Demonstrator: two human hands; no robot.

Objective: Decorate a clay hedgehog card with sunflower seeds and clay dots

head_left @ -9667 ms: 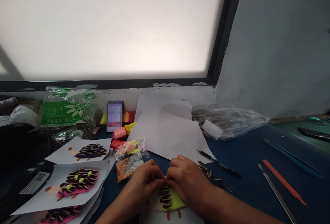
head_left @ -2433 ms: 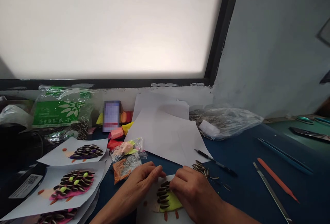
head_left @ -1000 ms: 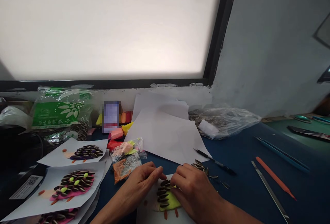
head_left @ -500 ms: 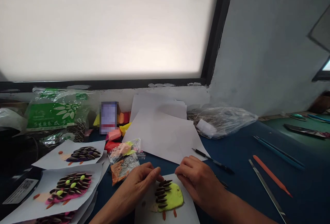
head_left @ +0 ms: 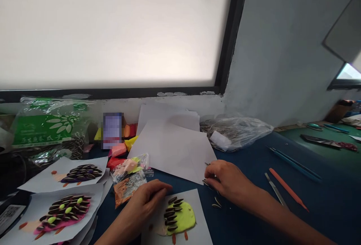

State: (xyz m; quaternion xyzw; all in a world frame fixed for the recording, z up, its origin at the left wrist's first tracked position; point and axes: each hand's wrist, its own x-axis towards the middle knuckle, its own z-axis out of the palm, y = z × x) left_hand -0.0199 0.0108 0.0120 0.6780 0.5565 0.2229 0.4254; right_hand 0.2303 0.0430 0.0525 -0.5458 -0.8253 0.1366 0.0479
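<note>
"Take the yellow-green clay (head_left: 186,215) as the centre of the dial, with twelve straight ahead of the person. Where did it lie?"

"On a small white sheet (head_left: 201,230), flat on the table (head_left: 234,228), in front of the person. Dark seeds (head_left: 170,217) sat in rows from nine round to eleven; the rest of the clay was bare. Two brown legs (head_left: 174,239) stuck out around six."

"And the left hand (head_left: 145,201)?"

"At ten o'clock, over the sheet's corner. The fingers were loosely curled, the thumb close to the forefinger. I saw nothing in it, but its underside was hidden, so I couldn't tell whether it held anything."

"The right hand (head_left: 225,177)?"

"Out at two, off the sheet. Thumb and forefinger were slightly parted, tips right at some loose seeds (head_left: 207,182); whether one was pinched, I couldn't tell. Two more lay on the table at about half past two."

"What was around them?"

"At ten, past the left hand, clay packets (head_left: 128,168), then a green seed bag (head_left: 42,128) farther out. At nine, a picture with pink clay (head_left: 93,196). Just short of twelve, blank paper (head_left: 169,151). Just short of three, an orange tool (head_left: 287,188) beside a metal strip (head_left: 275,189)."
</note>
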